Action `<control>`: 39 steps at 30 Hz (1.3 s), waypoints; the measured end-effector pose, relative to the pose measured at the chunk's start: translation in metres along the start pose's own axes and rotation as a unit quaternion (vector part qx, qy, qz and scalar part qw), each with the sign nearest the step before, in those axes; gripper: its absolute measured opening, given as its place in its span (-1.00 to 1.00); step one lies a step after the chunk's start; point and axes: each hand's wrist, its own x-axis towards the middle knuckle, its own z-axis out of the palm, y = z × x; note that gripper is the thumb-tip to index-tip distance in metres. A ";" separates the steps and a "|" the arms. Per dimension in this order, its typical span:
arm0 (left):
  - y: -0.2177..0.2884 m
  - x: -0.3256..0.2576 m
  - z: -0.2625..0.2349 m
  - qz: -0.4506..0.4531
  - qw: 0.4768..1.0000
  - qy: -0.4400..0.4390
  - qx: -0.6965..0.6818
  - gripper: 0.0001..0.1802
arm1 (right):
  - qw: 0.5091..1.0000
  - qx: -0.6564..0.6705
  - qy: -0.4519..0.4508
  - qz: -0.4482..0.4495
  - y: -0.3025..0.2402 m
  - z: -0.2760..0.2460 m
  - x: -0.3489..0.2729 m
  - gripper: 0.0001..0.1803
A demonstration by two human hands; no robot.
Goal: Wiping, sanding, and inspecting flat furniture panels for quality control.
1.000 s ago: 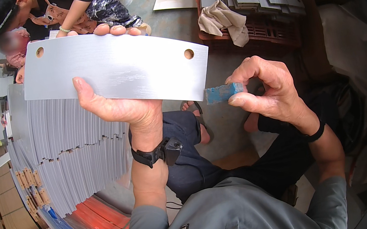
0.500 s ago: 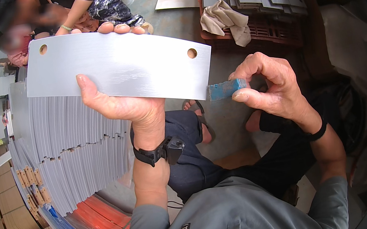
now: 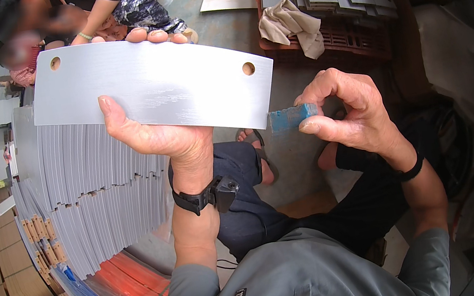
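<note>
1 grey metal strip (image 3: 153, 90) with 2 holes; 1 blue block (image 3: 291, 117); 1 rag (image 3: 292, 24).

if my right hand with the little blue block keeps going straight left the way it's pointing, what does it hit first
Most likely the right end of the grey metal plate held by the left hand. The blue block in the right hand sits just beside that edge, though depth is unclear.

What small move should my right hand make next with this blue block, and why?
Probably slide the blue block left onto the grey plate. The right hand pinches it just off the plate's right edge, apart from it, while the left hand holds the plate up.
</note>
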 end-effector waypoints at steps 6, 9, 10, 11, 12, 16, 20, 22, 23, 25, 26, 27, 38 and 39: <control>-0.001 0.000 0.000 -0.005 1.000 -0.004 -0.009 -0.22 | 1.000 -0.006 -0.019 0.008 -0.002 0.002 0.000 -0.75; -0.002 0.000 0.000 0.002 1.000 0.000 0.004 -0.22 | 0.996 0.027 -0.084 0.004 -0.004 0.003 -0.003 -0.75; -0.001 0.000 0.000 0.003 1.000 0.005 0.005 -0.23 | 0.996 0.030 -0.081 0.007 -0.005 0.003 -0.004 -0.75; -0.001 0.000 0.000 0.003 1.000 0.006 0.006 -0.23 | 0.996 0.031 -0.081 0.006 -0.005 0.003 -0.004 -0.75; -0.001 0.001 0.001 0.004 1.000 0.004 -0.002 -0.23 | 0.997 0.024 -0.069 -0.001 -0.004 0.001 -0.004 -0.75; -0.002 0.001 -0.001 -0.001 1.000 0.003 -0.018 -0.22 | 0.999 -0.019 -0.031 -0.019 -0.004 0.001 -0.001 -0.74; -0.002 0.000 0.000 0.003 1.000 0.010 0.002 -0.22 | 0.998 -0.001 -0.059 -0.023 -0.003 0.005 -0.003 -0.73; -0.002 0.000 -0.001 0.005 1.000 0.010 0.004 -0.22 | 0.997 0.005 -0.071 -0.023 -0.005 0.006 -0.004 -0.73; -0.002 0.001 -0.001 0.005 1.000 0.010 0.004 -0.22 | 0.997 0.005 -0.071 -0.024 -0.005 0.005 -0.004 -0.73; -0.003 0.001 -0.002 0.004 1.000 0.011 -0.002 -0.22 | 0.998 -0.013 -0.044 -0.041 -0.005 0.003 -0.003 -0.73; -0.003 0.001 -0.002 0.004 1.000 0.011 -0.002 -0.22 | 0.998 -0.013 -0.044 -0.041 -0.004 0.002 -0.002 -0.73; -0.003 0.001 -0.002 0.003 1.000 0.010 -0.005 -0.23 | 0.998 -0.028 -0.036 -0.044 -0.004 0.003 0.000 -0.73; -0.004 0.001 -0.002 0.005 1.000 0.012 0.004 -0.22 | 0.998 -0.034 -0.036 -0.048 -0.002 0.001 -0.001 -0.74; -0.004 0.001 -0.001 0.005 1.000 0.014 0.007 -0.22 | 0.998 -0.028 -0.036 -0.049 0.000 0.003 -0.002 -0.74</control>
